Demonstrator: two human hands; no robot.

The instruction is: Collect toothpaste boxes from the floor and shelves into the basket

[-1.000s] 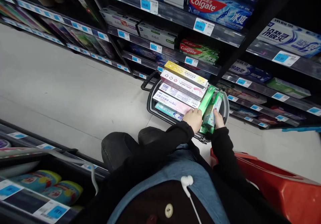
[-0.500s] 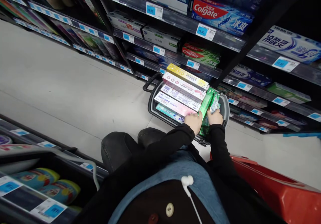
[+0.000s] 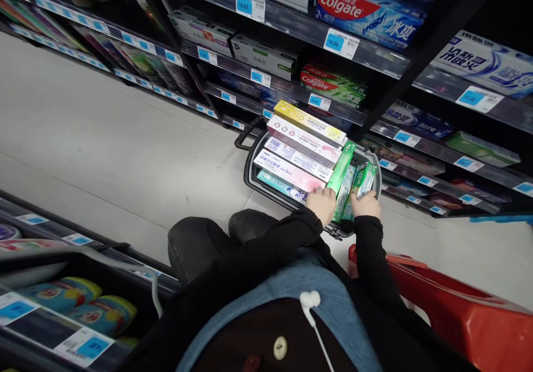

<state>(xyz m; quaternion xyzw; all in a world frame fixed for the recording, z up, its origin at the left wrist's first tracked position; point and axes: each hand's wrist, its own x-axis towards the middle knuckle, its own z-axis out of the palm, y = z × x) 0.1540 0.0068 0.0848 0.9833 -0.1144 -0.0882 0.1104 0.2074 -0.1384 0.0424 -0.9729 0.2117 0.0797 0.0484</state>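
Scanning from the left, I see yellow-and-blue packs [image 3: 62,294] at the lower left of the frame, with pale floor [image 3: 125,150] above them. Right of centre is a black-rimmed basket [image 3: 247,176] full of cartons. In its left part a yellow carton [image 3: 308,120], a pink-and-white carton [image 3: 306,137] and two paler cartons [image 3: 287,171] lie side by side, with a teal carton [image 3: 275,182] along the near edge. The left hand [image 3: 322,205] rests at their right ends, fingers curled beside a bright green carton [image 3: 342,164] — whether they grip it, I cannot tell. Next comes a slim green-and-white box [image 3: 343,193], then the right hand [image 3: 366,205], its fingers closed on the near end of a green carton with a white side [image 3: 365,177] — inside the basket's right end. Red plastic [image 3: 474,322] fills the lower right; toothpaste boxes [image 3: 370,16] line the upper right.
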